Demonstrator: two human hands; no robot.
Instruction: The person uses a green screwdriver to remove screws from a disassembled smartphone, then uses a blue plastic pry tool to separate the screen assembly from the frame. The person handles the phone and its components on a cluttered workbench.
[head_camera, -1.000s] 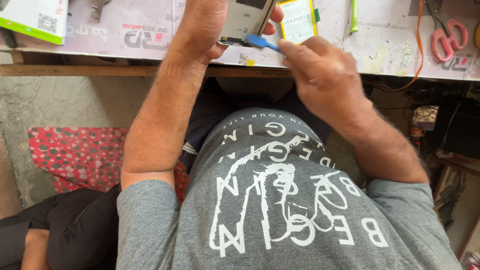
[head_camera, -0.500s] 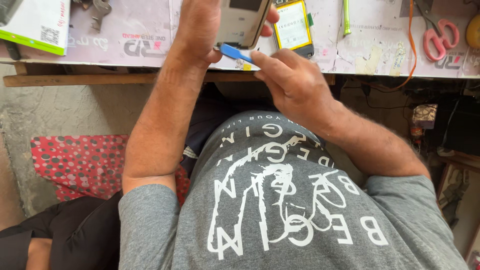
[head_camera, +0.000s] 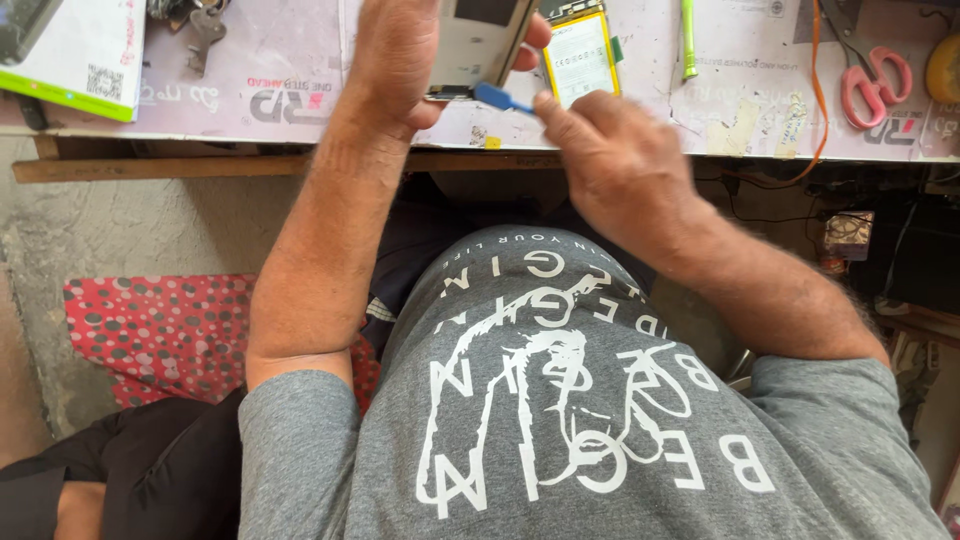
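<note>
Both grips are closed on something. Left hand (head_camera: 395, 65) is raised over the desk (head_camera: 300, 95), forearm going straight up from the elbow, and its fingers wrap around a grey phone body (head_camera: 480, 45), with the thumb tip showing at the far edge of it. The phone is tilted and held above the desk near its front edge. Right hand (head_camera: 615, 165) comes from the right side with the wrist bent inward; its fingertips pinch a small blue pry tool (head_camera: 497, 98). The tip of this tool touches the lower corner of the phone.

Just beside the phone, a flat battery with yellow border (head_camera: 580, 58) lies on the desk. Further right are a green pen-like stick (head_camera: 688, 40) and pink scissors (head_camera: 875, 85). At the left are keys (head_camera: 205, 30) and a white and green box (head_camera: 70, 55).
</note>
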